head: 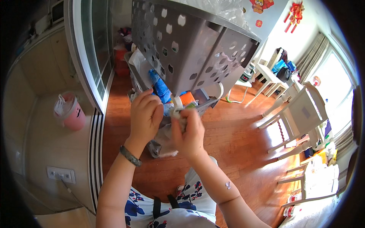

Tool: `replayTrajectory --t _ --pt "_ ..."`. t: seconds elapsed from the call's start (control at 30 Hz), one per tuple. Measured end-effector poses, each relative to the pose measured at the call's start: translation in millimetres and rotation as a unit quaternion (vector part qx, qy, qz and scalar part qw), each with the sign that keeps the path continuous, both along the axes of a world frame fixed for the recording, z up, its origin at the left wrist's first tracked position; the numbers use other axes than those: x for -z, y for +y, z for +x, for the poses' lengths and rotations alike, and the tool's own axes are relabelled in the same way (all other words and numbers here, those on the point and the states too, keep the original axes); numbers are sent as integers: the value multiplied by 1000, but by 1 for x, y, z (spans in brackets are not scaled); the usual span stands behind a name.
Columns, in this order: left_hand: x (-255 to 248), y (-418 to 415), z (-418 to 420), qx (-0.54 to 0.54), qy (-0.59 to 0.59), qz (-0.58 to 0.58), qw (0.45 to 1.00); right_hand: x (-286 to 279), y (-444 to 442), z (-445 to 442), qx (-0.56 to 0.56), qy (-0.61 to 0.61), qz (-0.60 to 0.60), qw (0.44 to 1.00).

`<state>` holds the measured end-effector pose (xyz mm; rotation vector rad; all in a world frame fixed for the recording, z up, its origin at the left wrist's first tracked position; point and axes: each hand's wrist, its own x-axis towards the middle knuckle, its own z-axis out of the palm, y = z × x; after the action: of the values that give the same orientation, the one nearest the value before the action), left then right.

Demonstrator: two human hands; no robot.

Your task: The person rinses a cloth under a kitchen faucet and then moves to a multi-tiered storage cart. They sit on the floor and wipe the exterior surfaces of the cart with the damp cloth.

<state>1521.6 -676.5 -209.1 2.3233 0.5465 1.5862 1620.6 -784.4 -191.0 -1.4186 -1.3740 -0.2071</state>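
Observation:
My right hand (191,132) is blurred. Its thumb and fingers are closed around a small whitish crumpled thing (182,121), whose kind I cannot make out. To its left, my left hand (146,115), with a dark bangle at the wrist, is held up with curled fingers beside the opening of the lower grey plastic basket (211,104). Whether it grips the rim is hidden. Inside that basket lie a blue plastic package (159,85) and an orange item (187,98). Above it stands another grey perforated plastic basket (182,48), with clear plastic bags (216,10) on top.
Below my hands, a low bin or basket (155,148) holds whitish material on the wooden floor (228,142). A pink bin (74,114) stands left, past the sliding door track (97,148). White chairs (299,111) and a bench (271,77) are at the right.

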Motion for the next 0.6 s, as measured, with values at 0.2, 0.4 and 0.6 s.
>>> replayTrajectory --t 0.2,0.4,0.6 --pt "10 -16 -18 19 -70 -67 995 51 -32 -7 -28 130 -81 988" --pt "56 -94 -57 247 -96 -393 880 40 -45 -16 -275 376 -73 882" --pt "32 -94 -87 267 5 -587 764 24 -56 0 -257 360 -157 883"
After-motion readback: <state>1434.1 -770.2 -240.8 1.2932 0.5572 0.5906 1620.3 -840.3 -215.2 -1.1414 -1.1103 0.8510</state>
